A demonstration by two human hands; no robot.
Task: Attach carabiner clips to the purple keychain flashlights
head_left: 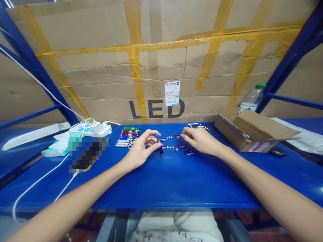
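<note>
My left hand (142, 148) pinches a short purple metal tube (160, 151), like a small flashlight body, between thumb and fingers. Just behind it lie further purple tubes (163, 139), partly hidden by the fingers. My right hand (198, 138) has its fingertips closed at the end of a purple carabiner (177, 136). Nearer to me are a second purple carabiner (181, 146) and a third carabiner (189, 152). Between the hands, small silver button cells (170, 147) lie in short rows, with a small metal part (176, 150) beside them.
Keychain flashlights (126, 137) in several colours lie left of my left hand. Behind my right hand is a bunch of thin metallic pieces (198, 125). An open cardboard box (259, 131) stands right; a power strip (85, 129), cables and a blurred phone (89, 156) lie left.
</note>
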